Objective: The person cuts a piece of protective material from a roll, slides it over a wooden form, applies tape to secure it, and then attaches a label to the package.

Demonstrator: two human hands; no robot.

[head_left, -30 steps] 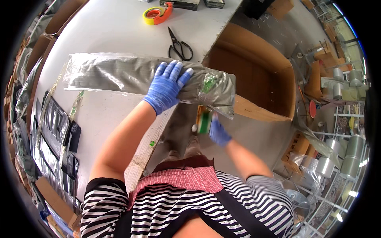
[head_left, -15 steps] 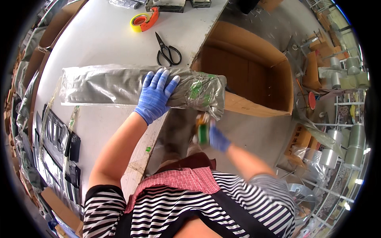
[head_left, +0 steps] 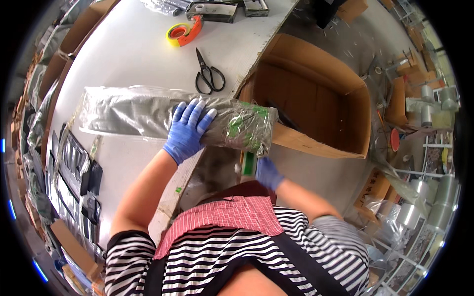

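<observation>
A long grey-green bundle in clear plastic wrap lies across the table, its right end jutting past the edge. My left hand, in a blue glove, rests on top of it with fingers spread. Pieces of green tape cover the gathered right end. Just below that end, my gloved right hand is closed on a tape dispenser with a green roll. The bundle hides the dispenser's top, and its grip is partly covered by the hand.
Black scissors and an orange dispenser with yellow tape lie beyond the bundle on the white table. A large open cardboard box stands right of the table edge. Flat black packets lie at the left.
My right hand and the dispenser have moved slightly, closer under the bundle's end. That end has shifted a little left and down in view. My left hand stays on the bundle.
</observation>
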